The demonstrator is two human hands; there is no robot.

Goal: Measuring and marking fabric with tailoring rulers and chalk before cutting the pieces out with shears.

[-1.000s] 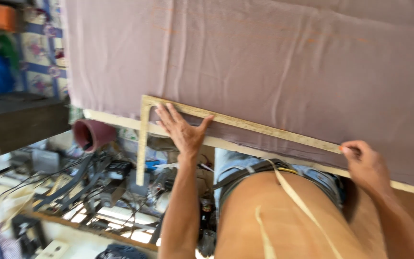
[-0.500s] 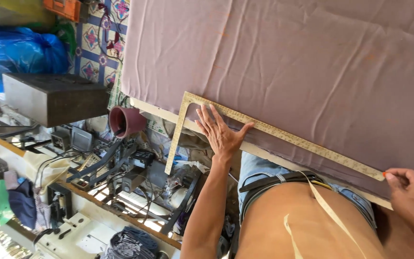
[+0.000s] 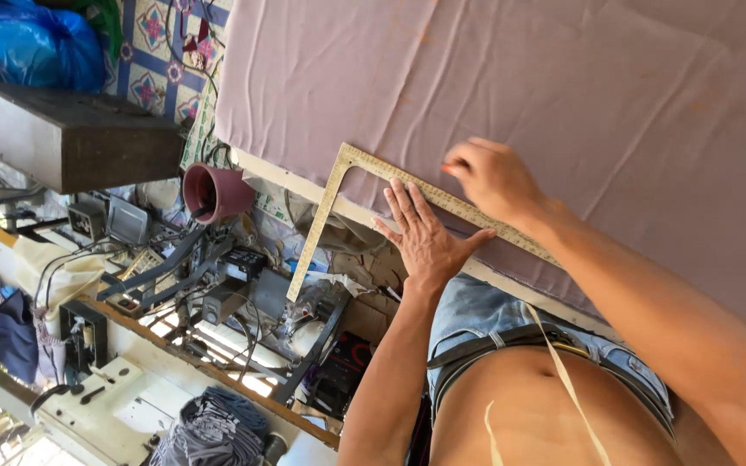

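Observation:
A mauve cloth [image 3: 520, 95] is spread flat over a table. A yellow L-shaped square ruler [image 3: 338, 185] lies along the cloth's near edge, its short arm hanging past the table. My left hand [image 3: 425, 233] presses flat on the long arm with fingers spread. My right hand [image 3: 489, 177] rests on the cloth just above the ruler, fingers curled around something small with an orange tip; what it is cannot be made out. A tape measure [image 3: 563, 371] hangs over my bare torso.
A maroon plastic cup [image 3: 213, 192] sits at the table's corner. A dark metal box [image 3: 71, 134] and a blue plastic bag [image 3: 28, 47] are at the left. Sewing machine parts, cables and a white sewing machine [image 3: 114, 406] crowd the area below the table.
My right hand left the far end of the ruler and came in beside my left hand, onto the cloth above the ruler. The view shifted, so the ruler sits further right.

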